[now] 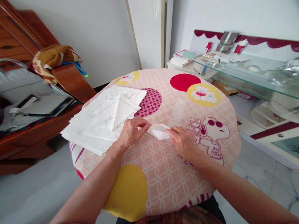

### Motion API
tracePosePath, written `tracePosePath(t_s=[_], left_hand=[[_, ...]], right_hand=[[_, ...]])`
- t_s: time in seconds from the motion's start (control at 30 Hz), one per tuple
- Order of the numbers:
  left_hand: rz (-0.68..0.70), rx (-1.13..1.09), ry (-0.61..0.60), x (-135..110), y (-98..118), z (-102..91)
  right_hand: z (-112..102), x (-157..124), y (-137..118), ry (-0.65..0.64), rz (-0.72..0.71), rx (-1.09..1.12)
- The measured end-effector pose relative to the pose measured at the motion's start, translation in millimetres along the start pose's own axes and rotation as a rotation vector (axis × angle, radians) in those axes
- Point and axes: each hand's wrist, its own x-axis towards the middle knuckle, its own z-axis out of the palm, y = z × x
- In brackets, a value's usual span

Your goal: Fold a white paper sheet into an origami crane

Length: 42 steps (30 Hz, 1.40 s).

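A small piece of folded white paper (159, 132) is held between my two hands, low over the middle of the patterned tablecloth (161, 168). My left hand (132, 130) pinches its left end between thumb and forefinger. At the opposite end, my right hand (183, 140) grips the paper's edge with thumb and fingers. Creases and slanted facets show on the paper. Just left of my left hand lies a loose pile of printed white sheets (93, 124), with a creased, folded sheet (116, 112) on top.
To the right stands a glass shelf (263, 77) holding metal bowls (230, 38), a red bottle (208, 47) and plastic wrapping. Stacked papers (178, 59) sit behind the table. At left, a wooden cabinet (25, 137) carries a brown plush cloth (54, 57) and a tablet-like device.
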Motion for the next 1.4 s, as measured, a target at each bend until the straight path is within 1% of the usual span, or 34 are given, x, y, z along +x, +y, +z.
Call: tracePosePath(t_s=[0.1,0.2,0.27,0.37,0.47,0.53,0.67,0.73,0.83,0.93,1.1,1.2,1.3,1.4], left_hand=[[-0.087,0.062,-0.038,10.2,4.1,-4.8],[-0.097,0.193,-0.129,25.2,9.5,-8.5],[-0.049,0.312,-0.23,35.1,13.3,-8.6],[0.07,0.446,-0.357,45.4,17.7,-5.9],[0.155,0.523,-0.428,48.1,18.9,-2.6],[0.153,0.536,-0.421,46.3,17.9,-0.6],[0.099,0.515,-0.355,40.5,15.9,2.1],[0.14,0.484,-0.365,38.9,15.2,1.0],[0.276,0.401,-0.399,36.6,12.2,-3.9],[0.382,0.329,-0.383,30.0,4.1,-7.7],[0.409,0.19,-0.28,11.5,-15.6,-4.8],[0.398,0.159,-0.265,3.8,-23.4,-3.5],[0.395,0.201,-0.271,0.8,-23.4,-2.3],[0.442,0.239,-0.243,0.6,-15.9,2.9]], right_hand=[[-0.4,0.8,-0.6,-0.003,-0.002,-0.009],[0.3,1.4,-0.6,-0.001,0.002,-0.014],[1.1,1.8,-0.5,-0.005,0.004,-0.023],[1.8,2.7,-0.4,-0.016,-0.001,-0.047],[1.6,3.5,-0.5,-0.026,-0.007,-0.065],[1.4,3.6,-0.9,-0.029,-0.003,-0.066],[1.5,3.1,-1.4,-0.012,0.0,-0.061],[1.6,3.0,-1.1,-0.004,0.001,-0.051],[1.6,2.8,0.2,0.002,-0.009,-0.016],[1.2,2.3,1.4,0.002,-0.008,0.002],[0.3,1.2,2.1,0.01,-0.009,-0.008],[-0.6,1.3,1.7,0.013,-0.031,-0.032],[-1.2,1.5,0.7,0.008,-0.055,-0.054],[-1.2,1.4,-0.5,-0.003,-0.078,-0.08]])
